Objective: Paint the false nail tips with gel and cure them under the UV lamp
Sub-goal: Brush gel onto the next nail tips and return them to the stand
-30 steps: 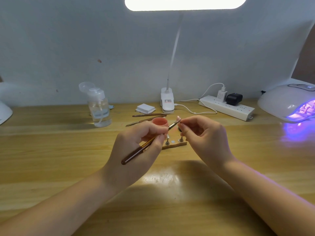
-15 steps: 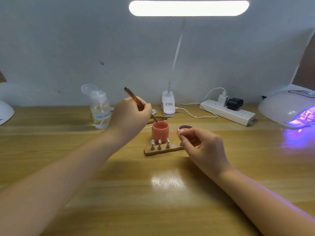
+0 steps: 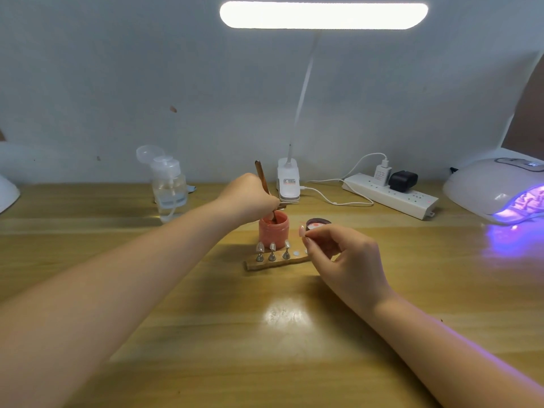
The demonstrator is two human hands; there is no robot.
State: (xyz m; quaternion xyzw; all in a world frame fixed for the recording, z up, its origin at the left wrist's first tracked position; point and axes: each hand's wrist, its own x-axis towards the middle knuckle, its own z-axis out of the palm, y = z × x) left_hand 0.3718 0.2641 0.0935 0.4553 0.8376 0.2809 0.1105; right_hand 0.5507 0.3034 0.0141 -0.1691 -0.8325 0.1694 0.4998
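My left hand [image 3: 250,198] grips a brown brush [image 3: 262,178] nearly upright, its tip dipped into the open pink gel jar [image 3: 273,232] at the table's middle. In front of the jar lies a wooden holder strip [image 3: 276,264] with three false nail tips [image 3: 272,251] standing on small metal stands. My right hand [image 3: 341,254] pinches one pale nail tip [image 3: 302,231] on its stand, held just right of the jar. The jar's dark lid [image 3: 318,222] lies behind my right fingers. The UV lamp [image 3: 497,192] glows purple at the far right.
A clear pump bottle [image 3: 168,187] stands at the back left. A white clip desk lamp [image 3: 289,184] and a power strip [image 3: 391,195] with plugs sit along the wall. Spare tools lie behind my left hand. A white object [image 3: 7,192] pokes in at the left edge.
My left hand carried the brush from the nail tip in my right hand out to the jar and dipped its tip in. My right hand lowered slightly, still holding the tip.
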